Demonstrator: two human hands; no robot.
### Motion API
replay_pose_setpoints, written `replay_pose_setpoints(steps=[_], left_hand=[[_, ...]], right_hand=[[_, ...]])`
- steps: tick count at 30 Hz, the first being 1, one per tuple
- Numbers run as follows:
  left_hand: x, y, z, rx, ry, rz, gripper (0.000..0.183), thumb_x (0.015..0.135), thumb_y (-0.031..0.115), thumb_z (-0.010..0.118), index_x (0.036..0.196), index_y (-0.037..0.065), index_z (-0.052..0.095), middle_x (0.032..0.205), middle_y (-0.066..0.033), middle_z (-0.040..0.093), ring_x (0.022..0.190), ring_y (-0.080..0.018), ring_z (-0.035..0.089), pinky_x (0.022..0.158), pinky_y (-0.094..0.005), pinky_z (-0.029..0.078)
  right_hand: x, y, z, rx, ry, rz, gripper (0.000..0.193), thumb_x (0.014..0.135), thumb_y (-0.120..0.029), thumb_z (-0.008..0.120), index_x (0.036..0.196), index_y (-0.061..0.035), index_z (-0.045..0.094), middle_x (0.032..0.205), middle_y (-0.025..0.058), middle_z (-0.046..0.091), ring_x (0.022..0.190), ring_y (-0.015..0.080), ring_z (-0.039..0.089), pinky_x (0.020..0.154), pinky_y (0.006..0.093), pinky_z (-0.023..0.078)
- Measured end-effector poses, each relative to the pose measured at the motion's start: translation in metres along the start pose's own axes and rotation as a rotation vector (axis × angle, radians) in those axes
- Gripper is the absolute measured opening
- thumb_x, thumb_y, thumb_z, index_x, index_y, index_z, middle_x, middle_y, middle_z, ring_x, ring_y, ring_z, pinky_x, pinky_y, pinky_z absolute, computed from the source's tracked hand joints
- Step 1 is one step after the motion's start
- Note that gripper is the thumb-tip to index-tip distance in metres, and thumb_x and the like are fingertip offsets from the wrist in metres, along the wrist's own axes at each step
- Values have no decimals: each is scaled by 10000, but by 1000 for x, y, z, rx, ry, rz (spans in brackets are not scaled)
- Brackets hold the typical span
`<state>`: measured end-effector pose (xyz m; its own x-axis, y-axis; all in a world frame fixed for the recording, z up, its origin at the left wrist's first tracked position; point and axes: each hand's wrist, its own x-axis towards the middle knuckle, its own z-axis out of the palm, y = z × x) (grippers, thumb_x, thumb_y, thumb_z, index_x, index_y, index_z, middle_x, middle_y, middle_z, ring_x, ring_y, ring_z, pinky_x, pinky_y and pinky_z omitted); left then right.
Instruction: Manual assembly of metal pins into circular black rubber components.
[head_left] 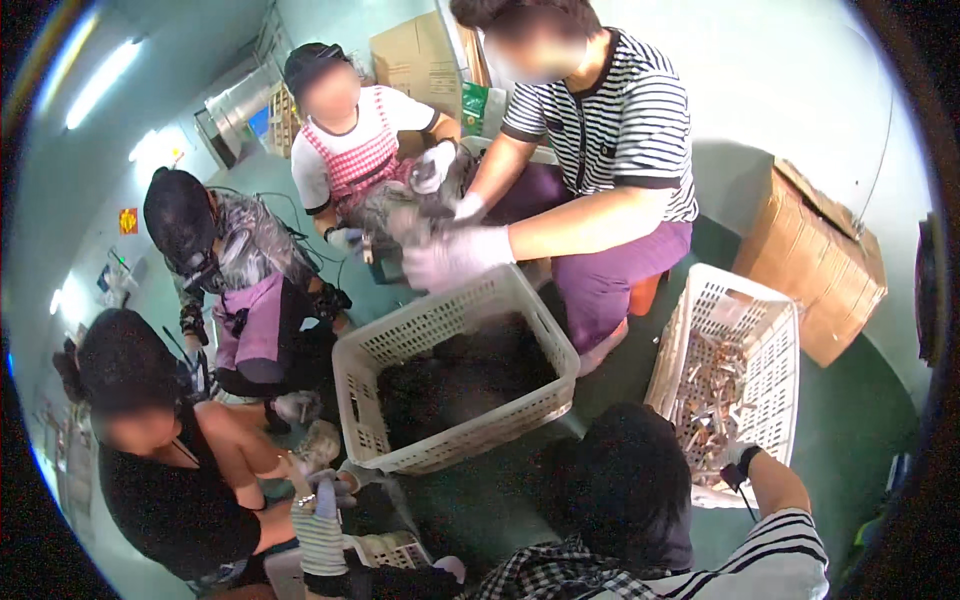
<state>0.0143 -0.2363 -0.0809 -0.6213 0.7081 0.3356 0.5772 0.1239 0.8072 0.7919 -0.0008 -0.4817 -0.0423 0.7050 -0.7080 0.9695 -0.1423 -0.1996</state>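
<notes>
Neither my left hand nor my right hand shows in the head view. The hands seen appear to belong to other people. In the middle stands a white slatted plastic basket (545, 400) with a dark, tangled-looking mass (470, 365) in it. Above its far edge, a person in a striped shirt (640, 130) holds out a gloved hand (460, 258), blurred by motion. At lower right, a gloved hand (738, 458) with a black wristband reaches into a second white basket (772, 400) holding small brownish and metallic-looking pieces (712, 375).
A dark-haired person (630, 480) bends forward at lower centre. Several others sit at left and behind, among them one in a checked apron (355, 160). A striped-cuffed glove (318, 530) is near a third basket (395, 550). A large cardboard box (810, 260) leans at the right wall.
</notes>
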Motion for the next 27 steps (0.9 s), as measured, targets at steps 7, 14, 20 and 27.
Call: replay_pose_setpoints(steps=[7, 14, 20, 27], left_hand=[[10, 11, 21, -281, -55, -278, 219, 954, 168, 527, 1034, -25, 594, 843, -95, 654, 683, -137, 614, 584, -263, 514], [15, 16, 24, -215, -138, -473, 264, 969, 190, 501, 1138, -10, 525, 854, -95, 639, 670, -134, 601, 603, -257, 508], [14, 50, 40, -107, -146, -288, 228, 932, 114, 549, 1099, -39, 573, 846, -101, 655, 664, -128, 615, 577, -248, 509], [17, 97, 65, 56, -168, -8, 176, 926, 80, 538, 1046, -25, 612, 835, -76, 652, 719, -136, 634, 619, -260, 539]], right_hand=[[-19, -55, 12, -144, -74, 130, 677, 787, -408, 666, 1332, -70, 450, 1212, 143, 570, 1081, 264, 544, 956, 455, 405], [-23, -63, 6, -182, -71, 145, 727, 762, -440, 671, 1339, -63, 439, 1218, 154, 566, 1090, 270, 541, 958, 452, 405], [-20, -71, 18, -210, -68, 152, 770, 741, -467, 676, 1345, -58, 429, 1222, 163, 562, 1099, 276, 539, 960, 449, 406], [-15, -71, 32, -216, -36, 208, 821, 716, -499, 682, 1352, -51, 418, 1228, 174, 558, 1108, 282, 537, 963, 446, 407]])
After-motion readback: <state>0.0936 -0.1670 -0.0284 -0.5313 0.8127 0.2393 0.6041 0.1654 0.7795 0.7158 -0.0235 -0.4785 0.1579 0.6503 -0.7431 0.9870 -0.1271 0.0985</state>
